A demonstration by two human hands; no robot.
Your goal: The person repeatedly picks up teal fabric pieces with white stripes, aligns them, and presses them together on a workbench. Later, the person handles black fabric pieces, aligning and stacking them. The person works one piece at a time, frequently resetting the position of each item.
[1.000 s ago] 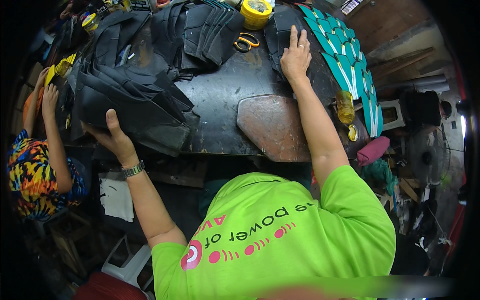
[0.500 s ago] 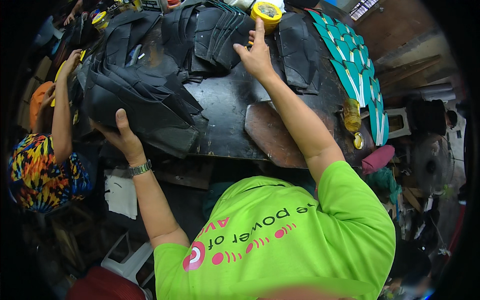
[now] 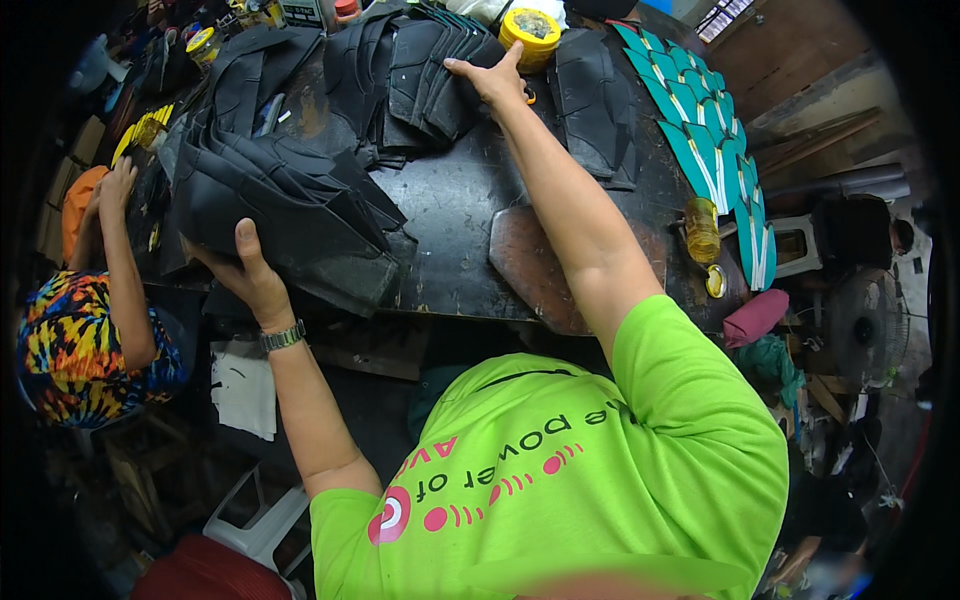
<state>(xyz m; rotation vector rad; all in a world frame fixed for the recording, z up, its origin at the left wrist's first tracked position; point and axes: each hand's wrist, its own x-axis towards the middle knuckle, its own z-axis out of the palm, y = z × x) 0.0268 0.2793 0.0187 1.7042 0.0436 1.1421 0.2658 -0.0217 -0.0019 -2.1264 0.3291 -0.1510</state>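
**Mia:** What is this place?

**Ben:** It is a busy workshop with a big dark table (image 3: 450, 215). Black cut pieces lie all over it.

**Mia:** What does the left hand (image 3: 250, 275) do?

**Ben:** It grips a thick stack of black pieces (image 3: 280, 205) at the near edge of the table. The thumb sits on top and the other fingers are under the stack, so the hand is closed on it.

**Mia:** And the right hand (image 3: 490, 78)?

**Ben:** It reaches far across the table. Its fingers are spread flat on a fan of black pieces (image 3: 430, 75). It presses, it does not pinch.

**Mia:** What is near that hand?

**Ben:** A yellow tub (image 3: 530, 35) sits just past it. A row of teal pieces (image 3: 700, 150) lies well off to its right.

**Mia:** Is someone else there?

**Ben:** Yes, a person in a colourful shirt (image 3: 80, 350) sits beyond the left hand.
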